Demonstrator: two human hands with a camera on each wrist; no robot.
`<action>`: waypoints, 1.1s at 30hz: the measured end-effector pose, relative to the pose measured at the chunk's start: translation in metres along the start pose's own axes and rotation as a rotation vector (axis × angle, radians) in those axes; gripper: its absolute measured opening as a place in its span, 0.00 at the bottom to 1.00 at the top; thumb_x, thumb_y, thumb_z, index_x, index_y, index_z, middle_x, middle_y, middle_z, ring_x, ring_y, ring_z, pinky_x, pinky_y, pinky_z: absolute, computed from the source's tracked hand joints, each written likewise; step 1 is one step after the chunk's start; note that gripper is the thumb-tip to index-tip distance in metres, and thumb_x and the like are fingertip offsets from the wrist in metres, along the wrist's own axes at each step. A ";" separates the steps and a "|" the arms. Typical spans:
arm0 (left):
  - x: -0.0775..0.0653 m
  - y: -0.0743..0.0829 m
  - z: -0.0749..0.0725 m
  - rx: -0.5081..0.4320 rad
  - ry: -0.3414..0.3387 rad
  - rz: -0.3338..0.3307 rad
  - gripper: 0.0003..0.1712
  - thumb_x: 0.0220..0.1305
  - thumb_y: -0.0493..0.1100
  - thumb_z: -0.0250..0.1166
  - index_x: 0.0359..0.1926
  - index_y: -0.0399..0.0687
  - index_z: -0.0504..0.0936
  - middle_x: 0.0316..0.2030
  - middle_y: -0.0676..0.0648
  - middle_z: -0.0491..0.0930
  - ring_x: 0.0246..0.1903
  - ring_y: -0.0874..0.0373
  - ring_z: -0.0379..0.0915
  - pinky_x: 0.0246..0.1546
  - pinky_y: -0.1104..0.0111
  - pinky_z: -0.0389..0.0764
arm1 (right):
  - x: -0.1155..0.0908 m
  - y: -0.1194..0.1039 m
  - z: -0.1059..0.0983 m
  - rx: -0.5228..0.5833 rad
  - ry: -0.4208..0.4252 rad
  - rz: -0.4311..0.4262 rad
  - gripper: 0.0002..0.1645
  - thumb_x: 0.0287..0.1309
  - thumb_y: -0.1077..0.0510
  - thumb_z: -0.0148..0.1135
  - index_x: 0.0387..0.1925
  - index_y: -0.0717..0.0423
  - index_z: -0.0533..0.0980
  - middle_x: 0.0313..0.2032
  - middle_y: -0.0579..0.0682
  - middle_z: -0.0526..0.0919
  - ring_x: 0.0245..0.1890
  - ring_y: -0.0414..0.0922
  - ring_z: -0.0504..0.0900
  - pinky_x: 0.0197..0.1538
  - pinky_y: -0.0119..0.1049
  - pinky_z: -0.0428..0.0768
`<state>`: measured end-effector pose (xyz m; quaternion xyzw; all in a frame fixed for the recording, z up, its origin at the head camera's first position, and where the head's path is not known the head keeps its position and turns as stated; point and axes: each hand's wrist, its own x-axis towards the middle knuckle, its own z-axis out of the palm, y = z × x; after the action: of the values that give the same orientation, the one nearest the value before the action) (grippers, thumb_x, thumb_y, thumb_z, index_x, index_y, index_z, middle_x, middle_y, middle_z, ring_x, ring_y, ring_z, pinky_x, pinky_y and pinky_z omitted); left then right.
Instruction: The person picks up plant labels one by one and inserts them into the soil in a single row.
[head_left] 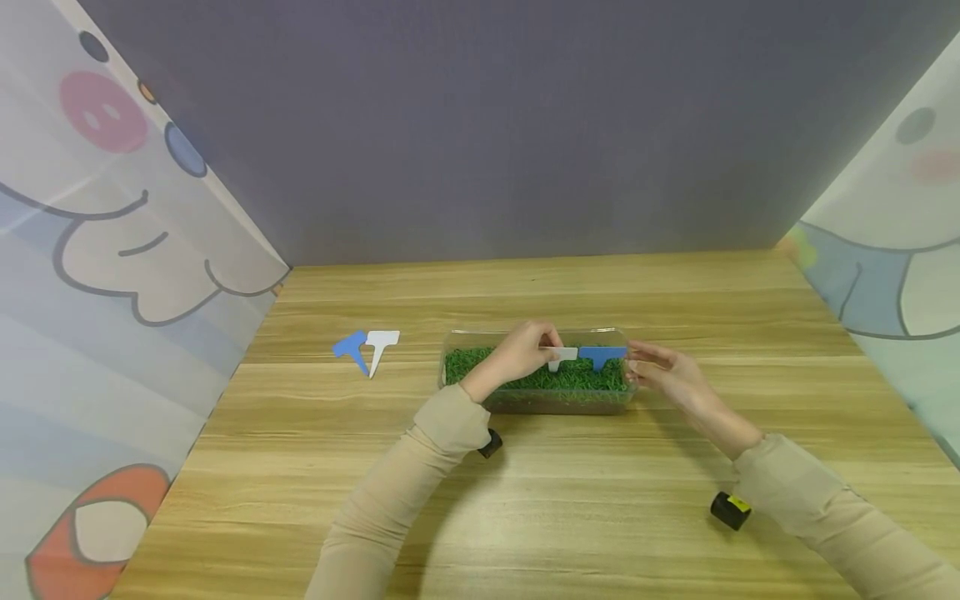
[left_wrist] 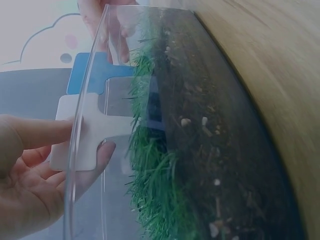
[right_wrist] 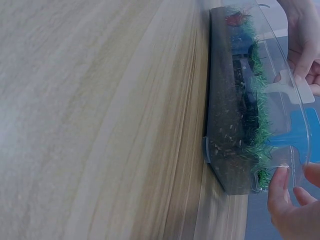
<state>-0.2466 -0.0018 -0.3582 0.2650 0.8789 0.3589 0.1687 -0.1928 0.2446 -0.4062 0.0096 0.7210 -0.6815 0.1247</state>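
Note:
A clear planter box [head_left: 555,403] with soil and green grass [head_left: 517,380] stands on the table. My left hand [head_left: 517,352] reaches over its near wall and pinches the head of a white T-shaped plant label [left_wrist: 85,127] between thumb and fingers. That label's stem points down into the grass. Just to its right, a blue plant label [head_left: 603,353] stands upright with its stem in the grass. At the box's right end, my right hand [head_left: 678,383] holds the end wall, its fingertips [right_wrist: 280,182] at the rim beside the blue label.
Left of the box, another blue plant label [head_left: 354,348] and another white plant label [head_left: 381,343] lie side by side on the wooden table [head_left: 585,500]. A grey panel [head_left: 525,133] rises behind the table, and cartoon-printed sheets [head_left: 112,250] hang at both sides.

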 end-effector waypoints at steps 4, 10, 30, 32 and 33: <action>-0.001 0.000 0.000 0.007 0.002 -0.010 0.04 0.59 0.36 0.58 0.36 0.44 0.76 0.39 0.48 0.76 0.42 0.57 0.72 0.44 0.71 0.73 | -0.009 -0.018 0.009 -0.048 0.005 0.014 0.34 0.58 0.59 0.54 0.61 0.71 0.54 0.52 0.61 0.70 0.39 0.35 0.78 0.46 0.27 0.75; -0.003 0.001 -0.002 0.000 -0.010 -0.019 0.06 0.59 0.37 0.58 0.38 0.45 0.77 0.38 0.49 0.77 0.40 0.58 0.72 0.42 0.70 0.73 | -0.013 -0.024 0.012 -0.096 -0.009 0.026 0.31 0.61 0.62 0.49 0.62 0.71 0.52 0.56 0.70 0.61 0.40 0.33 0.77 0.47 0.28 0.74; -0.016 0.002 -0.025 0.180 -0.098 -0.044 0.18 0.62 0.46 0.55 0.51 0.45 0.73 0.49 0.46 0.74 0.49 0.56 0.70 0.48 0.65 0.72 | -0.012 -0.022 0.011 -0.094 0.005 0.021 0.33 0.60 0.60 0.52 0.61 0.70 0.54 0.50 0.54 0.72 0.39 0.34 0.78 0.46 0.27 0.75; -0.018 0.002 -0.027 0.211 -0.107 -0.063 0.19 0.62 0.47 0.55 0.52 0.46 0.72 0.49 0.46 0.74 0.49 0.56 0.69 0.48 0.64 0.72 | -0.012 -0.022 0.010 -0.099 0.006 0.025 0.33 0.60 0.60 0.51 0.61 0.70 0.53 0.51 0.57 0.71 0.39 0.34 0.77 0.46 0.27 0.74; -0.019 0.002 -0.028 0.231 -0.112 -0.071 0.19 0.62 0.47 0.56 0.52 0.46 0.72 0.49 0.46 0.74 0.49 0.56 0.69 0.47 0.64 0.72 | -0.011 -0.021 0.010 -0.097 0.002 0.023 0.33 0.60 0.60 0.52 0.61 0.71 0.53 0.51 0.59 0.70 0.39 0.34 0.77 0.46 0.27 0.74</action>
<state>-0.2440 -0.0273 -0.3350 0.2712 0.9123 0.2339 0.1986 -0.1841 0.2353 -0.3836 0.0126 0.7531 -0.6445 0.1318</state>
